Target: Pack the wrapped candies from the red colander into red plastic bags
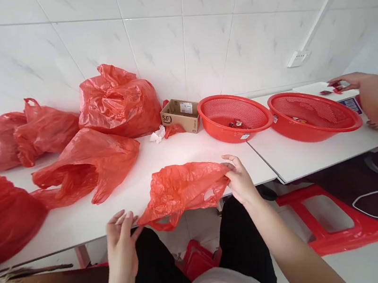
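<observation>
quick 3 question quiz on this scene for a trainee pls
1. True or false: the right hand pinches the red bag.
2. How many mesh baskets sit on the tables?
3. What stands just left of the baskets: a) a cardboard box, b) a kettle, c) a laptop?

Key: 1 true; 2 two; 3 a

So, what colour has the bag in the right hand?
The bag is orange-red, shown best in the head view.
</observation>
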The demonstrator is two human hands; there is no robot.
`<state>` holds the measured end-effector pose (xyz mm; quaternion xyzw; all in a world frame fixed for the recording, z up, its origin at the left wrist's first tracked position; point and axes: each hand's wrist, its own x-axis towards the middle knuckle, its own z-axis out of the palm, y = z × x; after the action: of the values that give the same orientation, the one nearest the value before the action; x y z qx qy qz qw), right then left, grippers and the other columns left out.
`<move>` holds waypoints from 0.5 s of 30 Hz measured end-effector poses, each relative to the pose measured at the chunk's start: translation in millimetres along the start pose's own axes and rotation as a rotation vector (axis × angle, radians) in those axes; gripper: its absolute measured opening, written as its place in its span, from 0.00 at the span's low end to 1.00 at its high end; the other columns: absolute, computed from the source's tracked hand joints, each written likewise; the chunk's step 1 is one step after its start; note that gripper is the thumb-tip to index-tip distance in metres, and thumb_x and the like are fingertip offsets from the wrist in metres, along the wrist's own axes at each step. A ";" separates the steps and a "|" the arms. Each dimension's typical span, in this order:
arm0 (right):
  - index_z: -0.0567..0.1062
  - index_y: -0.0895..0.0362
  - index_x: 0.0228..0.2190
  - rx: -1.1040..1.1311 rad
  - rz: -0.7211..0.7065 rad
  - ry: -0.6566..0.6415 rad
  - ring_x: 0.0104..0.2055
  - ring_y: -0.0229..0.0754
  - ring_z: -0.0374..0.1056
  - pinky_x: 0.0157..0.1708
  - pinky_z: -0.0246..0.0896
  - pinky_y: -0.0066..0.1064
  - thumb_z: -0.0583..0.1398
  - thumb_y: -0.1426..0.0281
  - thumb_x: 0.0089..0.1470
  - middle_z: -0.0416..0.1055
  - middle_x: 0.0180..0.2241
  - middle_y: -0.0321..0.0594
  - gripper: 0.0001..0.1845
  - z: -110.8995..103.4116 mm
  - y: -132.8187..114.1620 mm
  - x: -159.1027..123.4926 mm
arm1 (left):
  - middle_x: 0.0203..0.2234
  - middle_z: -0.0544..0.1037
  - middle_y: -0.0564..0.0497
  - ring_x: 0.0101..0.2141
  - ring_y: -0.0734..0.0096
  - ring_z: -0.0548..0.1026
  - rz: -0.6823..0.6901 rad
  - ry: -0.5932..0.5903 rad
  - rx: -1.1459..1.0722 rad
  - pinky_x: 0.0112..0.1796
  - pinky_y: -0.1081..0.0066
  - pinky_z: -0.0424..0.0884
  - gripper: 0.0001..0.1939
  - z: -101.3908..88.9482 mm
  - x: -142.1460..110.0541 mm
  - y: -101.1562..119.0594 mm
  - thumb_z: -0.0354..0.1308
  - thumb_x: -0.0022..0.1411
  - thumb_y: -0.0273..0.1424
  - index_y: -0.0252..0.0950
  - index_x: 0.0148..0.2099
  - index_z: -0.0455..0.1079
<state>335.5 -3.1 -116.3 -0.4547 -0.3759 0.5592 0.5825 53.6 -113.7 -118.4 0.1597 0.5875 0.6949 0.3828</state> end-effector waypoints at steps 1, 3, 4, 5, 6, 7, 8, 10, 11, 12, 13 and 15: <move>0.66 0.51 0.45 -0.032 -0.030 0.022 0.30 0.36 0.66 0.28 0.60 0.27 0.63 0.69 0.44 0.69 0.35 0.32 0.23 6.2 1.7 -4.1 | 0.43 0.71 0.52 0.48 0.67 0.72 0.204 0.020 0.076 0.54 0.63 0.66 0.13 5.3 -13.1 2.0 0.64 0.57 0.32 0.42 0.43 0.65; 0.66 0.50 0.46 -0.124 -0.087 0.033 0.29 0.35 0.64 0.26 0.59 0.26 0.60 0.71 0.46 0.68 0.36 0.33 0.23 22.4 5.4 -15.5 | 0.53 0.66 0.49 0.58 0.60 0.64 0.639 -0.027 0.294 0.61 0.56 0.55 0.14 23.2 -43.1 2.8 0.64 0.57 0.32 0.45 0.45 0.65; 0.66 0.49 0.47 -0.170 -0.109 0.012 0.28 0.35 0.63 0.25 0.58 0.25 0.59 0.72 0.47 0.67 0.37 0.33 0.23 31.2 6.3 -22.4 | 0.54 0.66 0.48 0.60 0.56 0.62 0.767 -0.097 0.423 0.62 0.53 0.51 0.11 34.0 -56.2 0.4 0.64 0.57 0.32 0.44 0.42 0.67; 0.66 0.49 0.47 -0.209 -0.125 -0.028 0.28 0.35 0.62 0.25 0.59 0.26 0.59 0.72 0.48 0.67 0.38 0.34 0.22 39.4 6.1 -30.0 | 0.55 0.66 0.46 0.60 0.52 0.61 0.827 -0.231 0.576 0.62 0.51 0.51 0.08 44.7 -65.6 -3.9 0.64 0.56 0.32 0.44 0.39 0.70; 0.66 0.49 0.47 -0.240 -0.135 -0.080 0.27 0.35 0.62 0.25 0.59 0.26 0.59 0.72 0.49 0.67 0.38 0.34 0.22 46.4 4.5 -37.6 | 0.57 0.66 0.44 0.61 0.46 0.60 0.873 -0.291 0.669 0.61 0.48 0.50 0.08 53.8 -69.8 -9.7 0.65 0.55 0.32 0.44 0.38 0.72; 0.67 0.49 0.48 -0.270 -0.144 -0.142 0.27 0.35 0.62 0.25 0.60 0.26 0.60 0.72 0.49 0.67 0.38 0.35 0.22 51.4 1.5 -44.9 | 0.60 0.64 0.42 0.63 0.41 0.57 0.890 -0.325 0.750 0.61 0.44 0.48 0.08 60.2 -68.2 -16.1 0.64 0.55 0.32 0.43 0.39 0.73; 0.68 0.48 0.49 -0.308 -0.149 -0.211 0.27 0.35 0.61 0.26 0.61 0.26 0.60 0.72 0.50 0.67 0.39 0.35 0.23 53.9 -2.8 -51.0 | 0.62 0.62 0.42 0.64 0.38 0.54 0.879 -0.333 0.809 0.60 0.42 0.48 0.09 63.0 -60.8 -22.0 0.63 0.55 0.31 0.43 0.40 0.74; 0.68 0.45 0.52 -0.416 -0.150 -0.353 0.28 0.35 0.62 0.27 0.62 0.27 0.60 0.72 0.51 0.67 0.40 0.35 0.26 50.3 -14.0 -57.8 | 0.63 0.62 0.40 0.64 0.39 0.55 0.845 -0.287 0.852 0.59 0.45 0.52 0.10 56.5 -32.5 -27.8 0.60 0.55 0.28 0.40 0.41 0.73; 0.69 0.44 0.53 -0.480 -0.151 -0.435 0.29 0.36 0.63 0.29 0.63 0.28 0.60 0.72 0.52 0.67 0.40 0.35 0.27 44.5 -19.9 -57.7 | 0.61 0.63 0.39 0.62 0.41 0.59 0.819 -0.226 0.905 0.58 0.47 0.55 0.12 48.0 -14.8 -26.6 0.59 0.55 0.28 0.39 0.44 0.73; 0.70 0.43 0.53 -0.541 -0.152 -0.530 0.32 0.37 0.65 0.33 0.65 0.30 0.60 0.72 0.53 0.68 0.40 0.35 0.26 36.7 -25.2 -55.4 | 0.58 0.67 0.40 0.58 0.43 0.65 0.793 -0.157 0.971 0.56 0.51 0.60 0.12 37.2 3.0 -22.6 0.57 0.55 0.28 0.39 0.43 0.74; 0.73 0.44 0.51 -0.595 -0.152 -0.626 0.35 0.39 0.67 0.37 0.65 0.31 0.59 0.72 0.54 0.69 0.39 0.35 0.23 27.5 -29.6 -51.4 | 0.54 0.71 0.40 0.53 0.45 0.69 0.777 -0.116 0.994 0.52 0.54 0.64 0.09 25.2 19.1 -16.6 0.56 0.55 0.28 0.39 0.39 0.74; 0.79 0.46 0.44 -0.697 -0.146 -0.771 0.38 0.41 0.69 0.42 0.65 0.34 0.56 0.72 0.58 0.71 0.37 0.36 0.16 8.1 -34.4 -40.5 | 0.47 0.75 0.43 0.43 0.52 0.74 0.757 -0.095 1.037 0.44 0.60 0.67 0.07 3.0 41.9 -2.2 0.54 0.54 0.27 0.39 0.31 0.74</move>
<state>334.8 -41.1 -78.3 -0.3554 -0.7573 0.4857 0.2534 28.9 -81.4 -129.2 0.5508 0.7325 0.3999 0.0099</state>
